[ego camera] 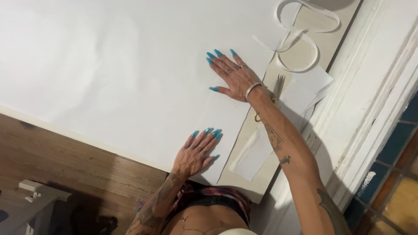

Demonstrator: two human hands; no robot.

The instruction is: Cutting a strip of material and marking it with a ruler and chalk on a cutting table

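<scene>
A large white sheet point(109, 65) covers most of the board point(257, 191), its cut edge running near the board's right edge. It looks light, thin and floppy, likely to crease; flat palms or an edge pinch suit it best. The right hand point(237, 78) and left hand point(196, 152) press flat on it, fingers spread, gripping nothing. Scissors point(274, 93) and paper strips point(300, 35) lie beside the right wrist.

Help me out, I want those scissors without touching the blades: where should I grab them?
By the gold handle loops, coming from the person's own side. The scissors lie flat beside the sheet, with the blades pointing away toward the curled paper strips. The right forearm partly covers the loops.
</scene>
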